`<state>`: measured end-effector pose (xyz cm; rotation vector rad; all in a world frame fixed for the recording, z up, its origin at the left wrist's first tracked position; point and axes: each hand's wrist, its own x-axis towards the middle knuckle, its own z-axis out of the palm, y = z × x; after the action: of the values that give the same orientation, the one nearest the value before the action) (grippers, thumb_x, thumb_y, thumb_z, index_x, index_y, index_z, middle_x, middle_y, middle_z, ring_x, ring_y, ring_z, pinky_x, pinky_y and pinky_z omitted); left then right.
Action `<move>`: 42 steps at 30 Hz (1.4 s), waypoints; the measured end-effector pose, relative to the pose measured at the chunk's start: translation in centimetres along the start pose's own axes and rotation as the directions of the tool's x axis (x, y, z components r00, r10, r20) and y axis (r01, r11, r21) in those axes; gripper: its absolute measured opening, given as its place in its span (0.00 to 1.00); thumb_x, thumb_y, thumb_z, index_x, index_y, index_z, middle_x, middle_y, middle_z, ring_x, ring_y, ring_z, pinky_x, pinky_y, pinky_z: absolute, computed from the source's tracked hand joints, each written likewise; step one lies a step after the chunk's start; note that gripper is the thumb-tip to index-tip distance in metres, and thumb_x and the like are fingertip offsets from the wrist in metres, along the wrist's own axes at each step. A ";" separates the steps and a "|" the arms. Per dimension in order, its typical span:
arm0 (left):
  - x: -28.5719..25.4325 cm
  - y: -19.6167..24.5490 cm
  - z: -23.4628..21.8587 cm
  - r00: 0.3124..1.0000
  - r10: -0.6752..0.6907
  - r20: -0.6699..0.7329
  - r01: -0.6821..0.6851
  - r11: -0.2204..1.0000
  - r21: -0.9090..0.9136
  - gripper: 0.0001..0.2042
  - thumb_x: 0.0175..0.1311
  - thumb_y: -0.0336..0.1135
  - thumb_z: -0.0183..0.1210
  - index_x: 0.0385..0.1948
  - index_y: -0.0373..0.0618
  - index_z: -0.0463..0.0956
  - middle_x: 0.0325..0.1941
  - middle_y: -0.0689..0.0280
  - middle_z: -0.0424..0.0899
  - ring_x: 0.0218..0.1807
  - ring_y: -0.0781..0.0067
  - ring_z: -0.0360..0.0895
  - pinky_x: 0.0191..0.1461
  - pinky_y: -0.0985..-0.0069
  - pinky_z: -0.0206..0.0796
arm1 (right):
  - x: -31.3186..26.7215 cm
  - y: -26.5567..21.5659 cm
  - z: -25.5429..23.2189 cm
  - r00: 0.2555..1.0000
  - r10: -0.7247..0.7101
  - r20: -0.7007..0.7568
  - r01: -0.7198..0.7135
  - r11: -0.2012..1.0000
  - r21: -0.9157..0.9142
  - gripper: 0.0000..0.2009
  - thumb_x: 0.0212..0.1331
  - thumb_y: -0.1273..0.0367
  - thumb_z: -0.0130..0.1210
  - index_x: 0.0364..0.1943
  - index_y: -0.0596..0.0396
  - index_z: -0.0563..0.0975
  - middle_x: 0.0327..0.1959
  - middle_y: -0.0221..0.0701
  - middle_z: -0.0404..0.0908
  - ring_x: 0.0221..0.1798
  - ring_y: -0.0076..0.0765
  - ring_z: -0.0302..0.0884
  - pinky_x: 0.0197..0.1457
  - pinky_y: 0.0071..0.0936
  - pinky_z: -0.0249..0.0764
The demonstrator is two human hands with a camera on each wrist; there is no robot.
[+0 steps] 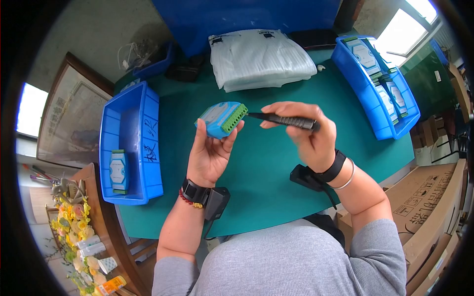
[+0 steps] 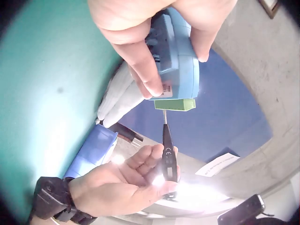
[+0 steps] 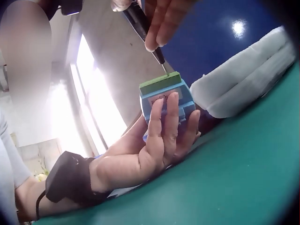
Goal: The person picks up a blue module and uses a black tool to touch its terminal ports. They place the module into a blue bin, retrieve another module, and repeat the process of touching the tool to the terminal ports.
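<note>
Raised over the green table (image 1: pixel 266 197), my left hand (image 1: pixel 210 160) holds a blue plastic module (image 1: pixel 213 114) between thumb and fingers. A green screw terminal block (image 1: pixel 234 118) runs along the module's edge, facing right. My right hand (image 1: pixel 318 140) pinches a black screwdriver (image 1: pixel 286 120) with a ribbed handle. In the left wrist view the thin metal shaft of the screwdriver (image 2: pixel 168 154) points at the terminal block (image 2: pixel 176 104), its tip right at the screw side. The right wrist view shows the left fingers (image 3: pixel 157 124) spread across the underside of the module (image 3: pixel 187 99).
At the left stands a blue bin (image 1: pixel 154 170) with one module (image 1: pixel 118 171) inside. Another blue bin (image 1: pixel 363 98) at the right holds several modules. A stack of white plastic bags (image 1: pixel 259 61) lies at the back; a cardboard box (image 1: pixel 424 197) is beside the table at right.
</note>
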<state>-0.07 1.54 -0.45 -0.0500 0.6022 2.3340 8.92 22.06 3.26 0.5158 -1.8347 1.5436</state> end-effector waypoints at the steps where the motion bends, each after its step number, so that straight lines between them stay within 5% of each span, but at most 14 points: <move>1: 0.0 0.0 -0.1 1.000 -0.009 -0.005 0.009 1.000 -0.025 0.33 0.65 0.47 0.56 0.61 0.29 0.54 0.61 0.37 0.64 0.60 0.44 0.70 0.58 0.68 0.75 | 0.0 -0.1 0.1 0.999 -0.035 0.028 0.036 0.999 -0.039 0.08 0.64 0.75 0.51 0.44 0.65 0.71 0.45 0.45 0.80 0.43 0.38 0.83 0.47 0.28 0.80; 3: 0.0 0.2 -0.3 0.999 -0.027 -0.016 0.026 0.997 -0.077 0.32 0.64 0.47 0.57 0.60 0.31 0.56 0.61 0.43 0.66 0.61 0.41 0.68 0.59 0.65 0.75 | 0.1 -0.3 0.1 0.998 -0.049 0.042 0.050 0.998 -0.037 0.08 0.65 0.75 0.50 0.45 0.65 0.70 0.45 0.45 0.80 0.43 0.38 0.83 0.48 0.27 0.80; 6: 0.0 0.2 -0.3 0.999 -0.040 0.000 0.040 0.997 -0.066 0.32 0.64 0.47 0.57 0.60 0.31 0.56 0.61 0.42 0.66 0.61 0.41 0.68 0.59 0.65 0.75 | -0.1 -0.4 0.2 0.985 0.147 -0.091 -0.125 0.968 0.218 0.09 0.66 0.74 0.48 0.46 0.65 0.70 0.46 0.46 0.79 0.43 0.39 0.83 0.47 0.28 0.81; 11: 0.0 0.1 -0.2 1.000 -0.022 0.018 0.022 0.999 -0.024 0.34 0.64 0.48 0.56 0.61 0.29 0.54 0.62 0.37 0.63 0.60 0.43 0.70 0.58 0.68 0.75 | 0.3 -0.3 0.0 0.956 0.255 -0.143 -0.200 0.928 0.314 0.11 0.70 0.68 0.43 0.45 0.64 0.69 0.42 0.45 0.81 0.40 0.39 0.84 0.45 0.29 0.81; 17: -0.1 -0.1 0.3 1.000 -0.005 0.017 0.005 1.000 0.008 0.34 0.65 0.48 0.55 0.62 0.28 0.54 0.61 0.36 0.63 0.60 0.44 0.70 0.58 0.69 0.76 | 0.1 -0.1 0.2 0.958 0.258 -0.127 -0.212 0.931 0.297 0.09 0.69 0.71 0.46 0.45 0.65 0.69 0.43 0.45 0.80 0.40 0.38 0.84 0.45 0.28 0.81; 21: 0.0 -0.1 0.2 1.000 0.013 -0.003 -0.013 1.000 0.005 0.33 0.65 0.47 0.55 0.61 0.28 0.55 0.61 0.38 0.65 0.60 0.44 0.70 0.58 0.69 0.76 | 0.0 0.1 0.1 0.999 -0.031 0.016 0.031 1.000 0.004 0.09 0.64 0.74 0.52 0.44 0.66 0.71 0.44 0.46 0.80 0.42 0.38 0.84 0.45 0.28 0.80; 24: 0.0 0.1 -0.1 1.000 0.001 0.010 -0.001 1.000 -0.009 0.33 0.65 0.48 0.55 0.61 0.28 0.55 0.61 0.40 0.65 0.60 0.44 0.70 0.58 0.68 0.76 | -0.2 -0.1 0.3 1.000 -0.017 -0.006 0.017 0.999 0.031 0.09 0.63 0.74 0.53 0.44 0.66 0.71 0.44 0.46 0.80 0.42 0.38 0.84 0.45 0.27 0.80; 28: -0.1 0.0 0.1 1.000 -0.023 0.006 0.023 0.999 -0.029 0.33 0.65 0.48 0.55 0.61 0.29 0.55 0.61 0.41 0.66 0.60 0.44 0.71 0.58 0.68 0.76 | 0.1 -0.6 -0.1 0.975 0.191 -0.117 -0.159 0.959 0.236 0.11 0.68 0.69 0.48 0.45 0.65 0.70 0.43 0.46 0.80 0.40 0.38 0.84 0.44 0.27 0.80; 35: -0.1 -0.1 0.3 1.000 -0.013 0.020 0.013 1.000 0.011 0.33 0.65 0.47 0.55 0.61 0.29 0.55 0.61 0.42 0.67 0.60 0.44 0.70 0.58 0.68 0.76 | 0.1 0.0 0.3 0.960 0.255 -0.115 -0.201 0.915 0.350 0.10 0.69 0.70 0.46 0.45 0.65 0.69 0.43 0.45 0.81 0.41 0.38 0.84 0.45 0.28 0.81; 38: -0.1 -0.1 0.3 1.000 -0.009 0.019 0.009 1.000 0.007 0.32 0.65 0.47 0.55 0.60 0.29 0.56 0.60 0.42 0.68 0.60 0.44 0.70 0.58 0.69 0.76 | -0.1 -0.5 0.6 0.974 0.205 -0.096 -0.177 0.954 0.241 0.08 0.65 0.74 0.50 0.45 0.65 0.70 0.42 0.45 0.81 0.43 0.40 0.84 0.46 0.30 0.81; 41: 0.0 0.1 0.0 1.000 -0.021 0.000 0.021 1.000 0.000 0.32 0.65 0.47 0.56 0.61 0.31 0.55 0.61 0.43 0.66 0.61 0.43 0.69 0.59 0.67 0.75 | 0.0 -0.5 0.2 0.994 -0.072 0.081 0.080 0.992 -0.093 0.09 0.59 0.78 0.55 0.43 0.64 0.72 0.42 0.46 0.81 0.45 0.42 0.83 0.47 0.31 0.80; 42: 0.0 0.1 -0.2 1.000 -0.028 -0.008 0.028 1.000 -0.002 0.33 0.64 0.48 0.56 0.61 0.32 0.55 0.62 0.43 0.65 0.61 0.43 0.68 0.60 0.66 0.74 | -0.1 -0.5 0.2 0.996 -0.060 0.065 0.066 0.994 -0.090 0.09 0.58 0.78 0.56 0.42 0.64 0.72 0.41 0.46 0.81 0.45 0.43 0.83 0.47 0.31 0.80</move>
<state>-0.15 1.38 -0.53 -0.0684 0.6001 2.3087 9.28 21.70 3.54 0.5782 -1.9084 1.4080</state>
